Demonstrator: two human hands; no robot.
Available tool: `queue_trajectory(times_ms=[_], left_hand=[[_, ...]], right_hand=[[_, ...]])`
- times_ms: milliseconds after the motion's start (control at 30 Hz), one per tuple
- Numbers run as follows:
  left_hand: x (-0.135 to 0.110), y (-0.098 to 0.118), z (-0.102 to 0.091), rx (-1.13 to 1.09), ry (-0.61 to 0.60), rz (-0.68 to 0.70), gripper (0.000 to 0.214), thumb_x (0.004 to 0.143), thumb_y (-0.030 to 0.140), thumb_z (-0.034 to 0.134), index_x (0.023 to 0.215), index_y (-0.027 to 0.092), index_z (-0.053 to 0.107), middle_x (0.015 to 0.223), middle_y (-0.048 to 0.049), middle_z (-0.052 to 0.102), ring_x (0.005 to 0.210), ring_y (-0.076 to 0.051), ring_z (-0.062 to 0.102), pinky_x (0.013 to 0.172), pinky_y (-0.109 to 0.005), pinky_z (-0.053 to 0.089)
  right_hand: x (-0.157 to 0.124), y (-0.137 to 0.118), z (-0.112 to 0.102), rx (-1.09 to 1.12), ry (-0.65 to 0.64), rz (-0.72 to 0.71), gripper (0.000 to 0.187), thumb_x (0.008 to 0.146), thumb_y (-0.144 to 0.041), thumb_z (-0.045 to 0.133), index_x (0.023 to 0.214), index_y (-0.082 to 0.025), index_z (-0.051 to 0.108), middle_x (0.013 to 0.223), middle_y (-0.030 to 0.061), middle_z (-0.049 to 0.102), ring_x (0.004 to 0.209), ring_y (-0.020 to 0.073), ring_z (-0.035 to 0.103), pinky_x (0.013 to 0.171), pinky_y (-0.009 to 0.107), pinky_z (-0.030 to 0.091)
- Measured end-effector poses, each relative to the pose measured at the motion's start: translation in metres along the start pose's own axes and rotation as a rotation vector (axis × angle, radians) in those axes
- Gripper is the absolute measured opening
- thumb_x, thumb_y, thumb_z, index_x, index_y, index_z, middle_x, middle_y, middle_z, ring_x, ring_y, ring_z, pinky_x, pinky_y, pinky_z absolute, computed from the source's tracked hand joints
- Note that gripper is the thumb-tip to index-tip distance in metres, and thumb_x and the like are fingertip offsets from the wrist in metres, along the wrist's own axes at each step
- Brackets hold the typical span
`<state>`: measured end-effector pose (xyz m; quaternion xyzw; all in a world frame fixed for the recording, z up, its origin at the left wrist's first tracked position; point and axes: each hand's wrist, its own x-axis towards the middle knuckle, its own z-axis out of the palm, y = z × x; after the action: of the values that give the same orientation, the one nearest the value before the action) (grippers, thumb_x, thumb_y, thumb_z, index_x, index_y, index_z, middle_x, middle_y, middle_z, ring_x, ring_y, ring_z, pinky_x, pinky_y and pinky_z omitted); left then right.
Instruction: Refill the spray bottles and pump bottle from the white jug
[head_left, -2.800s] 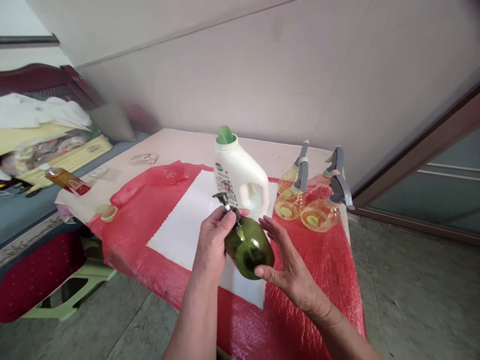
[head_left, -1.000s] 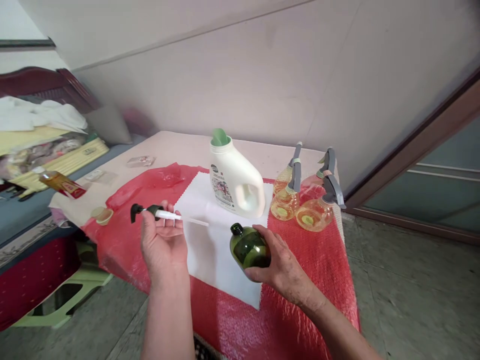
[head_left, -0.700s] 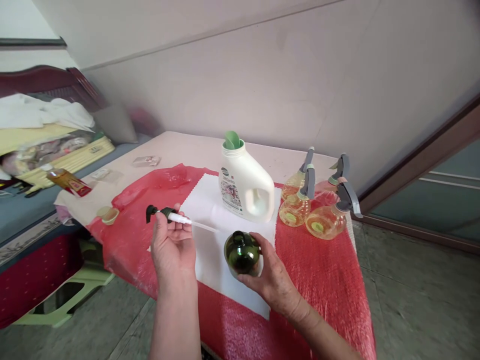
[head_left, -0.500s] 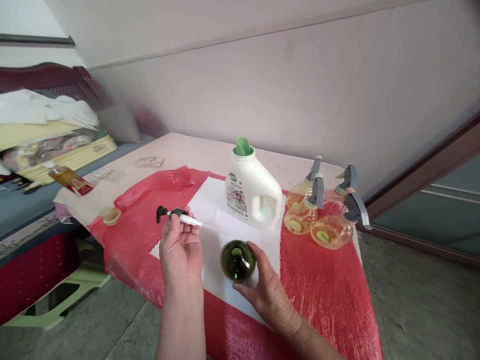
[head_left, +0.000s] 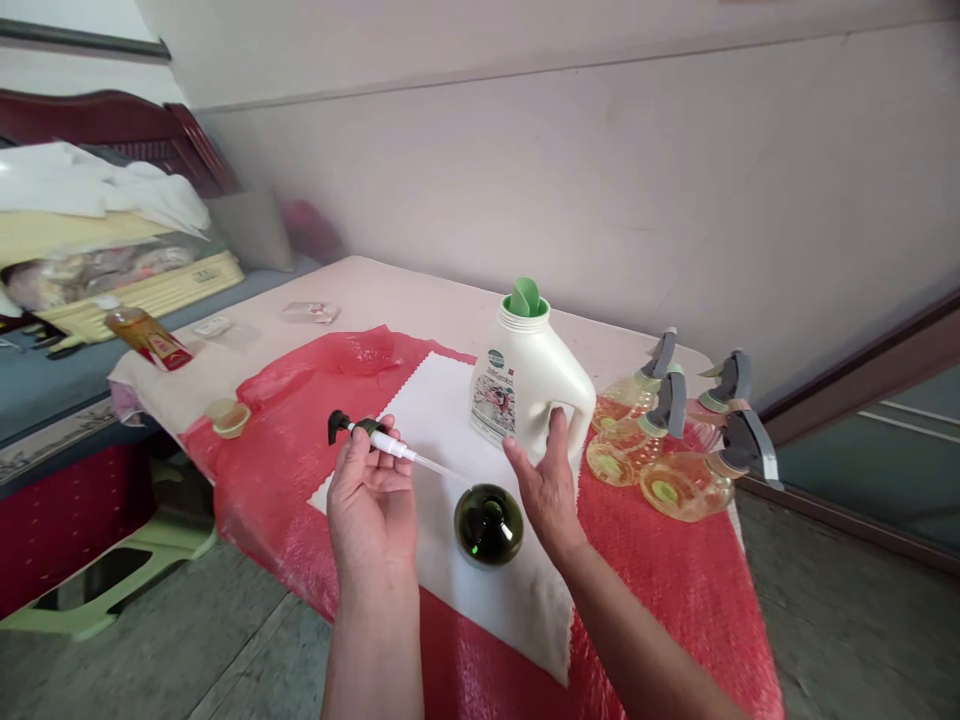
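My left hand [head_left: 371, 500] is closed on a black pump head [head_left: 358, 431] whose white tube sticks out to the right. A round green bottle [head_left: 490, 524] stands upright and uncapped on the white cloth [head_left: 424, 415], just right of that hand. My right hand [head_left: 546, 480] is open, fingers spread, between the green bottle and the white detergent jug [head_left: 525, 390], close to the jug's handle. The jug carries a green funnel-like cap [head_left: 523, 297] on top.
Three clear spray bottles [head_left: 679, 475] with yellow liquid and grey triggers stand at the right on the red bubble wrap [head_left: 660, 580]. A small cup [head_left: 229, 417] and an amber bottle [head_left: 146, 338] lie at the left. A bed with folded linen [head_left: 90, 200] is behind.
The pump head came off the green bottle into my left hand. My right hand stood the bottle upright on the cloth, let it go and moved up toward the jug.
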<state>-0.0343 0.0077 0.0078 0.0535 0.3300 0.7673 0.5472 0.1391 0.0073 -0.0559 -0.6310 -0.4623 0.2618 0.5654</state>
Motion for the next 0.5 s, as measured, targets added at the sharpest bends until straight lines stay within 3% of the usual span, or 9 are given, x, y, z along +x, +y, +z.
queue_trajectory(times_ms=[133,267,367,433,500], left_hand=[[0.003,0.004,-0.001,0.001,-0.007,0.015,0.011,0.081,0.026,0.071,0.084,0.016,0.066,0.089,-0.0056,0.071,0.087,-0.013,0.066,0.075,-0.022,0.05],[0.006,0.008,-0.003,-0.007,-0.011,0.03,0.012,0.081,0.026,0.072,0.085,0.017,0.065,0.089,-0.0049,0.071,0.09,-0.013,0.066,0.076,-0.022,0.05],[0.008,0.011,-0.005,-0.035,-0.003,0.029,0.01,0.082,0.024,0.071,0.086,0.017,0.065,0.09,-0.0043,0.071,0.092,-0.013,0.066,0.078,-0.022,0.05],[0.009,0.012,-0.005,-0.055,0.024,0.018,0.008,0.082,0.023,0.069,0.086,0.017,0.065,0.088,-0.004,0.071,0.09,-0.012,0.067,0.077,-0.022,0.05],[0.01,0.013,-0.003,-0.065,0.064,-0.002,0.007,0.082,0.022,0.068,0.084,0.016,0.064,0.085,-0.0041,0.071,0.085,-0.012,0.067,0.073,-0.022,0.05]], right_hand=[[0.05,-0.009,0.029,0.058,0.085,0.022,0.08,0.072,-0.051,0.071,0.135,-0.011,0.043,0.13,0.0206,0.058,0.119,0.0311,0.056,0.102,0.046,0.045],[0.062,-0.026,0.027,0.076,0.133,0.034,0.062,0.064,-0.046,0.078,0.11,-0.008,0.061,0.101,0.0173,0.07,0.092,0.0307,0.067,0.086,0.045,0.054],[0.041,-0.055,0.001,0.083,0.172,0.011,0.058,0.063,-0.047,0.078,0.104,-0.009,0.064,0.101,0.0167,0.07,0.089,0.0298,0.067,0.083,0.045,0.055],[0.019,-0.077,-0.027,0.096,0.16,-0.043,0.06,0.065,-0.049,0.078,0.11,-0.012,0.063,0.106,0.0154,0.07,0.092,0.0293,0.067,0.081,0.045,0.056],[-0.003,-0.092,-0.063,-0.056,0.2,-0.064,0.055,0.064,-0.048,0.08,0.108,-0.017,0.066,0.107,0.0138,0.071,0.094,0.0308,0.067,0.082,0.048,0.056]])
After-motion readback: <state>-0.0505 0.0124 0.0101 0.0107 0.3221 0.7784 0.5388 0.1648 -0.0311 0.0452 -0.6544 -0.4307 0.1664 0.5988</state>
